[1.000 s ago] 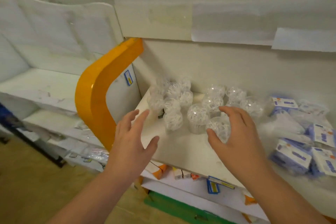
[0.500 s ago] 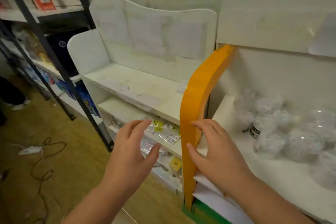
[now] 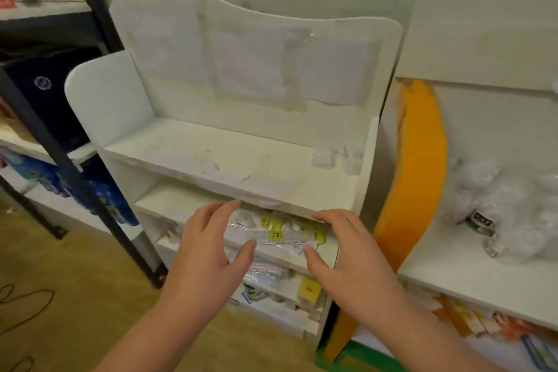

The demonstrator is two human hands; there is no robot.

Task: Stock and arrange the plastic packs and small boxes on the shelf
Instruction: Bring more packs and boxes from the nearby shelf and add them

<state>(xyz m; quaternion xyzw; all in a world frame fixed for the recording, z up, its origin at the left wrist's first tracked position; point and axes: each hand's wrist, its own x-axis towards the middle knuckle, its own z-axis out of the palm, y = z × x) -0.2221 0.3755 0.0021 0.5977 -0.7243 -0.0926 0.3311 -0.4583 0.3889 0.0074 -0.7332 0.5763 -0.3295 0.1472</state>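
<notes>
both hands were spread wide, holding nothing: the left hand (image 3: 208, 246) and right hand (image 3: 347, 254) hovered before the white shelf unit (image 3: 238, 166). clear crinkly plastic packs (image 3: 276, 231) with yellow labels, print too blurred to read, lay on its second shelf between them.

White shelf unit (image 3: 229, 160); clear packs (image 3: 283, 232) on it had yellow labels. Right of it stood an orange side panel (image 3: 419, 178), left a black metal post (image 3: 60, 157), blue packs (image 3: 99, 193) behind.
</notes>
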